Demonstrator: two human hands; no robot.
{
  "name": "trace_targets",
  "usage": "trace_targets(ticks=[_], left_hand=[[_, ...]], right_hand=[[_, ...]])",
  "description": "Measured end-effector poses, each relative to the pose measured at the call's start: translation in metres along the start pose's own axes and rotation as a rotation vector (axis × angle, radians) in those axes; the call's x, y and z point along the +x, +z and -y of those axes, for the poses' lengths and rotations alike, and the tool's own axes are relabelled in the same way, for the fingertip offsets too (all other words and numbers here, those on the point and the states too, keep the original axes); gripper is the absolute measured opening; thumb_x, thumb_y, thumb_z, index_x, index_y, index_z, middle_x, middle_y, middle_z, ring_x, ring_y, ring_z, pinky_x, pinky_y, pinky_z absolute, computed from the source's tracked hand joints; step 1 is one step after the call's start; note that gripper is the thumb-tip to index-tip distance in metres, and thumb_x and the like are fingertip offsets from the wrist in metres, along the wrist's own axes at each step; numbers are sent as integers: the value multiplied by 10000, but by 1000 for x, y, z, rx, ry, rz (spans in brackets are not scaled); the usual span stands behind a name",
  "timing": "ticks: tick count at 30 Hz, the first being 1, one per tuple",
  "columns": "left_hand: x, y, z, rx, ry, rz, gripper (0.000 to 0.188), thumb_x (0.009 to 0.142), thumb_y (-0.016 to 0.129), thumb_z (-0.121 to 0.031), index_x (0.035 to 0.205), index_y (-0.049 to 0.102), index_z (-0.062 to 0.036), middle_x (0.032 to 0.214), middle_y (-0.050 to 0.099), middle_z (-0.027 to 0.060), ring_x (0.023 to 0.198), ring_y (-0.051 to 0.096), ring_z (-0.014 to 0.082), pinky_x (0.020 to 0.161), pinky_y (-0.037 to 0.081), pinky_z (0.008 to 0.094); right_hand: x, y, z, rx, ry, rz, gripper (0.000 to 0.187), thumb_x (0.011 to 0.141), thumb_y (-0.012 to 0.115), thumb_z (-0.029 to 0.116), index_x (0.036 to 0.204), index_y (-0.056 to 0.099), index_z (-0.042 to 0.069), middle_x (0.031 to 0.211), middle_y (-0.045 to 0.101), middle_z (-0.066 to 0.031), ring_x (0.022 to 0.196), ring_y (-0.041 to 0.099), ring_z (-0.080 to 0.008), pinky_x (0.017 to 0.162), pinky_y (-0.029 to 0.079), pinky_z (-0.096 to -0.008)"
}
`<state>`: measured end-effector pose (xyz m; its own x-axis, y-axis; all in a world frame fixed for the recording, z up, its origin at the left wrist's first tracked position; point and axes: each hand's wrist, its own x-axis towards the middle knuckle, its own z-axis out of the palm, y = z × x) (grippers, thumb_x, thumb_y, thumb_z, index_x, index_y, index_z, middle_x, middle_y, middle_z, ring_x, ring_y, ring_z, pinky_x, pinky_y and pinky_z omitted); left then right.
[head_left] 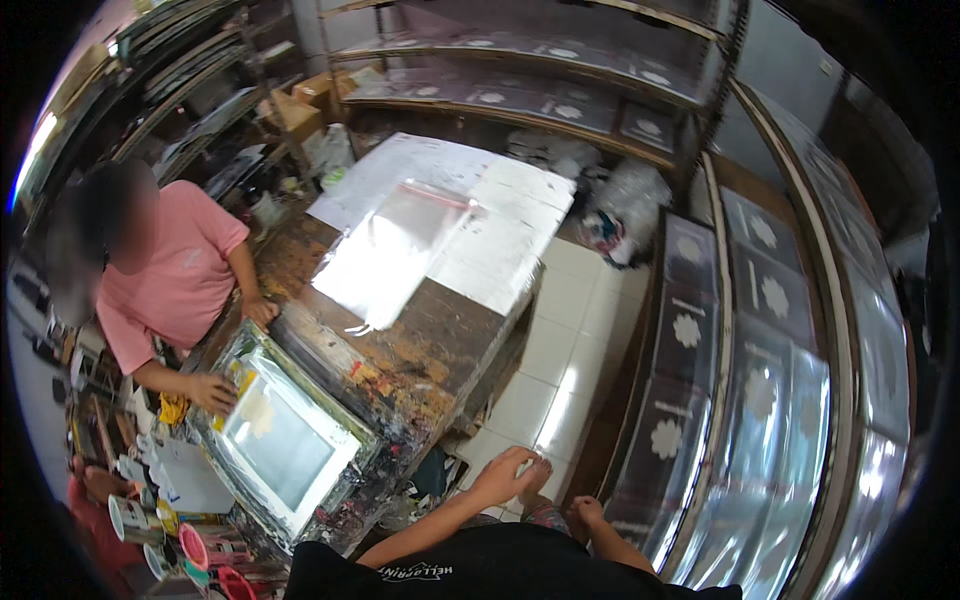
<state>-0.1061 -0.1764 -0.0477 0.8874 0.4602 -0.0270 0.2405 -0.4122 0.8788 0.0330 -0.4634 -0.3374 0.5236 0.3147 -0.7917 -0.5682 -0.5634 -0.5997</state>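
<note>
My left hand (503, 476) hangs over the gap beside the worktable (440, 365), its fingers loosely bent and apart, with nothing visible in it. Close to my body, my right hand (586, 514) is curled, and I see nothing in its fingers. Nearest to my left hand is the table's paint-stained edge. On the table lies a stack of clear plastic bags (395, 245) over white sheets (510, 225). Across the near left corner sits a screen-printing frame (285, 450). A co-worker in a pink shirt (190, 265) has one hand (212, 393) at a yellow-edged tool (243, 382) on it.
At my right stand slanted racks (715, 400) of clear bags with pale flower prints. Shelves (520, 95) with similar bags line the back. A bundle of plastic (630, 205) lies beyond the tiled floor strip (560, 350). Paint tubs (200, 545) crowd the lower left.
</note>
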Motion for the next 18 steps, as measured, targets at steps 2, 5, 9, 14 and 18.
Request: trace_targets(ticks=[2,5,9,14,18], left_hand=[[27,-9,17,40,-16,-164,295,916,651,-206,1135,621,-11,1100,622,168,1044,632,324,873,506,396],[74,-54,-8,82,-70,-358,294,895,639,-168,1133,627,4,1124,623,182,1084,603,364,943,479,413],[108,-85,-15,128,-158,-624,307,886,640,-147,1151,624,9,1194,598,197,1132,572,373,981,461,420],[123,-90,1,360,-251,-789,382,876,652,-159,1214,612,13,1339,518,240,1273,462,420,1072,382,484],[147,-85,18,543,-346,-851,479,867,667,-203,1290,575,4,1430,449,260,1363,371,442,1140,290,542]], right_hand=[[40,-24,11,-206,-30,-1,41,925,563,22,934,603,26,784,609,-80,676,623,-213,578,528,-356],[87,-58,88,-306,-143,120,87,913,523,0,883,592,44,731,579,-57,628,592,-184,560,514,-344],[110,-69,242,-67,-121,91,65,968,505,51,944,560,76,772,562,-45,655,602,-182,563,504,-327],[150,-56,356,-249,-156,123,49,1003,531,157,1008,545,111,808,576,-38,657,602,-174,558,501,-316],[189,-40,381,-377,-156,197,90,1005,547,196,996,527,108,811,587,-42,679,613,-188,578,517,-329]])
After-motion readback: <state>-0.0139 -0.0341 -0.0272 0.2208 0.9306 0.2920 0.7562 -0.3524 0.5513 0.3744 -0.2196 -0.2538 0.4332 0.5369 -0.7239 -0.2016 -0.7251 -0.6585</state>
